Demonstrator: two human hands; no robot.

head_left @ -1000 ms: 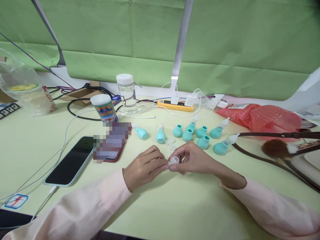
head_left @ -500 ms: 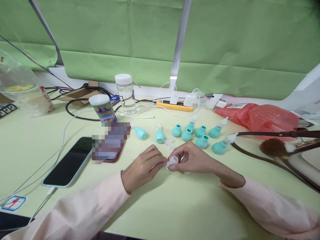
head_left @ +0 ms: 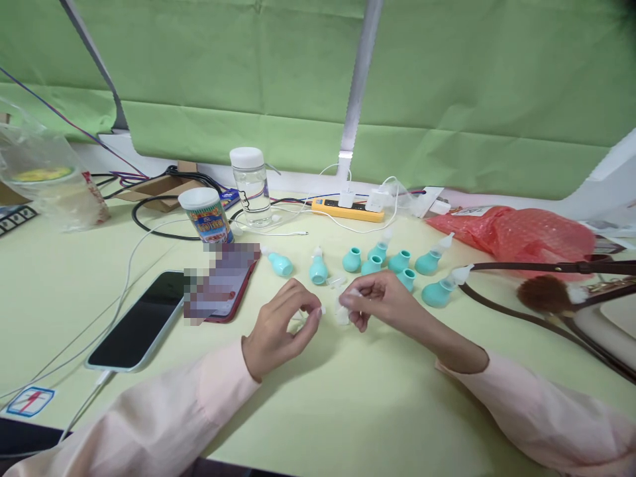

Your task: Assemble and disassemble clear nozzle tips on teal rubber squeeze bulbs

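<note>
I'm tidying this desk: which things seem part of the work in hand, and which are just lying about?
Likely in the work:
translucent piece in the right hand
teal bulbs
loose clear pieces

Apparently just lying about:
two phones
printed cup
lidded bottle
red bubble wrap

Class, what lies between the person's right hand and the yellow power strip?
In the head view, teal bulbs stand between the right hand and the yellow power strip, with a white cable closer to the strip.
</note>
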